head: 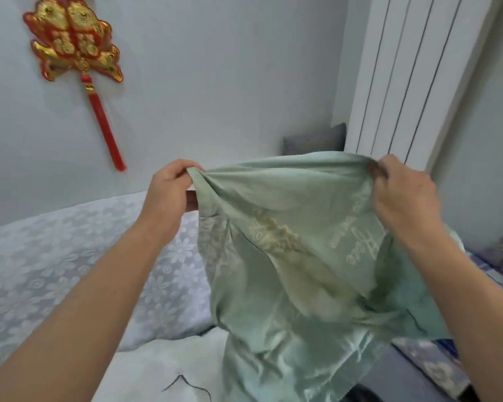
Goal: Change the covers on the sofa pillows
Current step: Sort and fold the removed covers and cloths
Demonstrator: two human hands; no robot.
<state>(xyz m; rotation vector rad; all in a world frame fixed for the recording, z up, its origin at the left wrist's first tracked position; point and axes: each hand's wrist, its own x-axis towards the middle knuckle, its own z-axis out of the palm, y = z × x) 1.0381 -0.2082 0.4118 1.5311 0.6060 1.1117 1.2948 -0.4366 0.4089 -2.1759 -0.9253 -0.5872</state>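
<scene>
1. Head view: a pale green satin pillow cover (pixel 288 242) fills the centre and lower right of the frame, held up in the air by its top edge, which runs nearly level between the two hands.
2. The left hand (pixel 169 190) at centre left has its fingers curled over the cover's upper left corner, pinching a gathered fold of cloth.
3. The right hand (pixel 404 192) at centre right grips the upper right corner the same way, fingers bent over the edge; a small brown patch shows at the fingertips, possibly a tag or a zip end, too blurred to name.
4. The cover hangs slack in deep folds, with a gold embroidered motif near its middle and pale lettering down its right side. Its lower edge drapes onto a white cushion (pixel 157 367) at the bottom centre.
5. At lower left lies a lace floral sofa cover (pixel 55 265), its far edge meeting the grey wall (pixel 215 82).
6. A red and gold hanging ornament (pixel 76 44) sits on that wall at upper left, well apart from the hands.
7. A white panelled column (pixel 404 76) stands at upper right, just behind the right hand, with a grey pillow (pixel 317 139) at its foot.
8. Blue checked fabric (pixel 494 274) lies along the right edge.
</scene>
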